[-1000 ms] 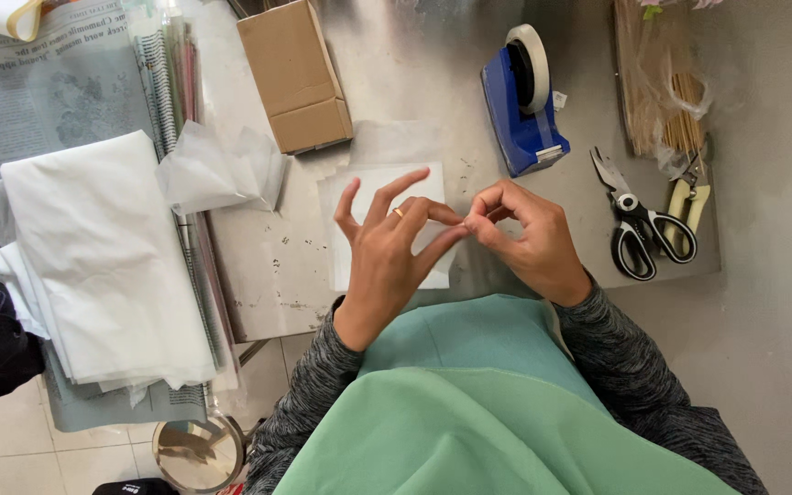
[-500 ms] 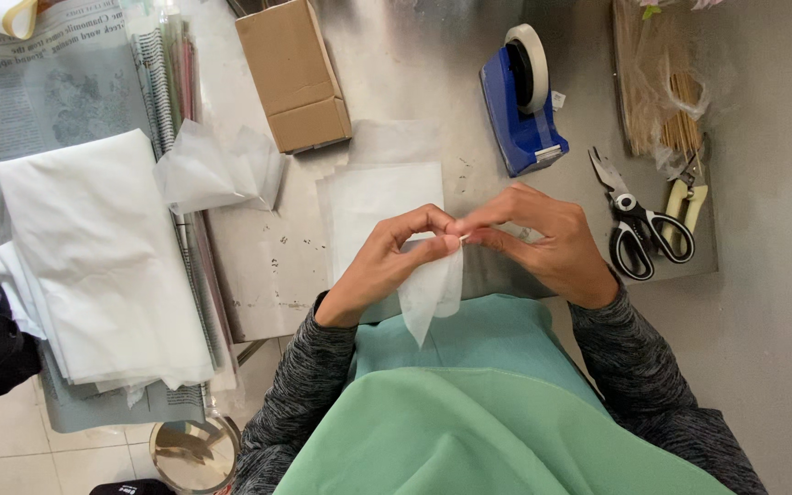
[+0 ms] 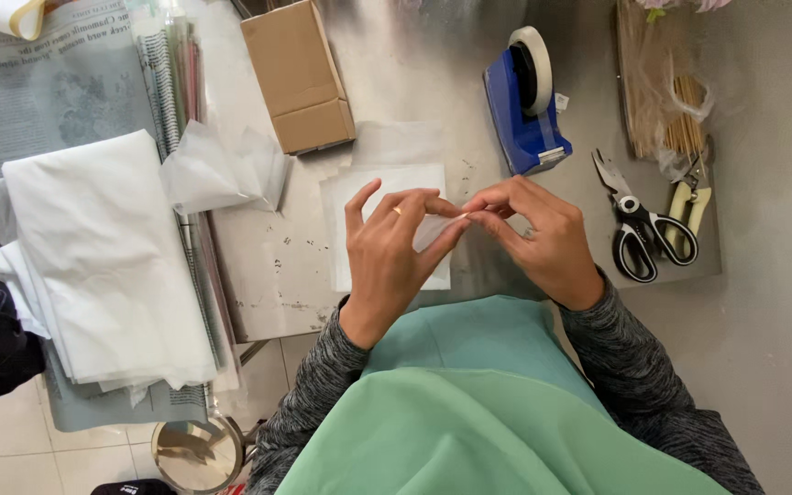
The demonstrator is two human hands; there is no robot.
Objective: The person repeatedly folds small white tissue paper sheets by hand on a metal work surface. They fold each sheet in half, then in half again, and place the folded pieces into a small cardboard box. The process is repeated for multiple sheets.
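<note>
Steel worktop [image 3: 414,82], scuffed, fills most of the frame; tiled floor at lower left. Centre: left hand [image 3: 391,257] and right hand [image 3: 538,238] meet fingertip to fingertip, both pinching a small piece of thin white paper [image 3: 430,229] held just above the table. Left hand's other fingers are spread; a ring shows on one. Directly beneath the hands lies a stack of white paper squares [image 3: 368,197]. Upper centre: blue tape dispenser [image 3: 526,105]. Upper left of it, a brown cardboard box [image 3: 300,73]. Right of frame: black-handled scissors [image 3: 639,229] on a grey tray, a bag of wooden sticks [image 3: 666,101] above them. Left: a pile of white sheets [image 3: 103,257] over newspaper [image 3: 38,82].
</note>
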